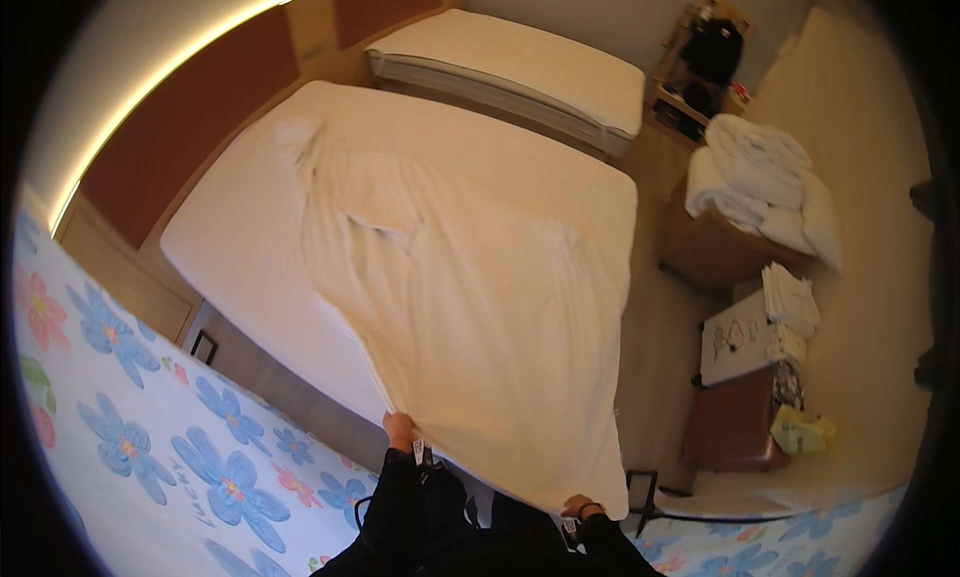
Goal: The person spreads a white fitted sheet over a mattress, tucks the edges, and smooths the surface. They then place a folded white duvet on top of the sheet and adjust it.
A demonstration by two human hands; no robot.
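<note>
A cream-white sheet point(480, 292) lies partly spread and wrinkled over the near mattress point(247, 224), with bunched folds toward the headboard side. My left hand point(399, 430) grips its edge at the side of the bed closest to me. Farther right, my right hand point(582, 506) holds the same sheet close to a corner, and a dark band circles that wrist. Between the two hands the sheet's edge hangs in front of my body. Most of the mattress top at the left and far side shows past the sheet.
A second bare mattress point(517, 66) stands beyond a narrow gap. To the right, a brown armchair point(701, 250) carries a heaped white duvet point(757, 172). Two suitcases, one white point(731, 340) and one dark red point(731, 427), stand nearby. A flower-patterned cover point(225, 472) lies close on my left.
</note>
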